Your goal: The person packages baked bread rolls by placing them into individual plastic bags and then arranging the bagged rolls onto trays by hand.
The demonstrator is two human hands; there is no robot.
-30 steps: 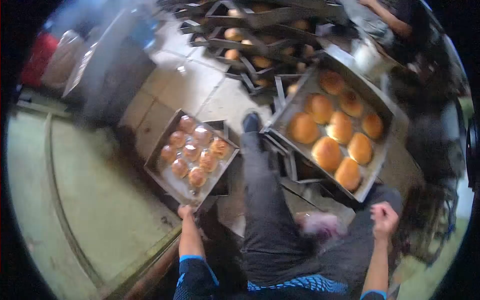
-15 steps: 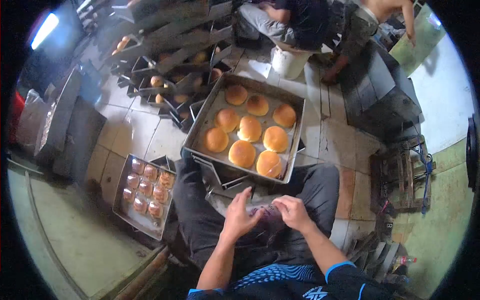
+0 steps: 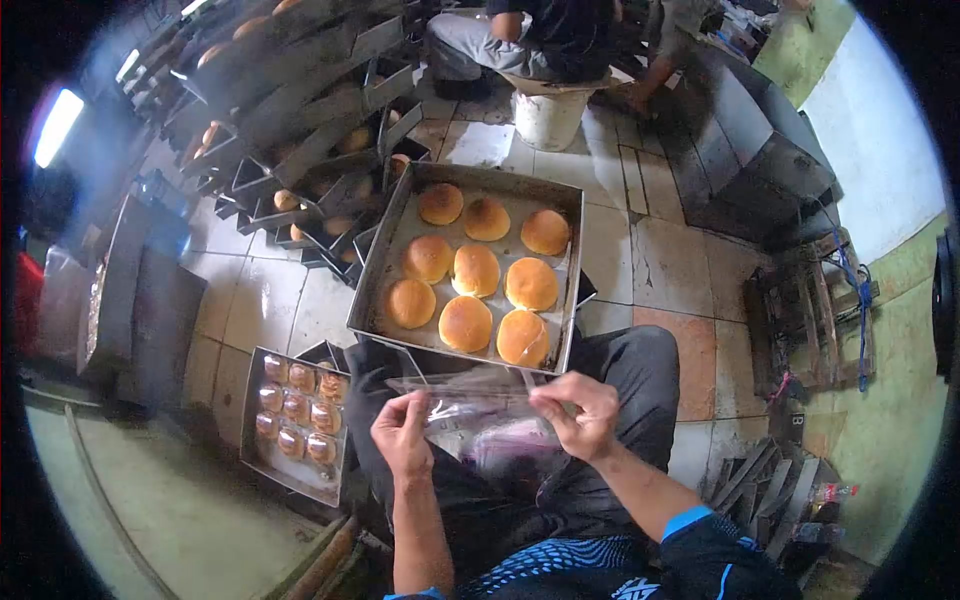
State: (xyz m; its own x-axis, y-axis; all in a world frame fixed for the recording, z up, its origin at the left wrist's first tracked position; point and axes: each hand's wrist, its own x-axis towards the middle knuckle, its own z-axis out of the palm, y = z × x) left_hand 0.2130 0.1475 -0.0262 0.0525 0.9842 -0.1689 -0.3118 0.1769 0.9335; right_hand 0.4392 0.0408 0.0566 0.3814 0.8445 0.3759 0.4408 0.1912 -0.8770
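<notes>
A clear plastic bag is stretched between my two hands, low over my lap. My left hand pinches its left end, and my right hand pinches the right end. Below them lies more clear plastic with purple print, partly blurred. Just beyond my hands, a metal tray holds several golden-brown round buns; its near edge is by my knees.
On my left a smaller tray holds several buns in shiny wrap. Stacked dark trays with buns stand at the far left. A person sits on a white bucket ahead. A wooden pallet is at the right.
My hands have spread apart, and the clear bag is now drawn out between them. Before, my left hand had its fingers open. The view has shifted a little.
</notes>
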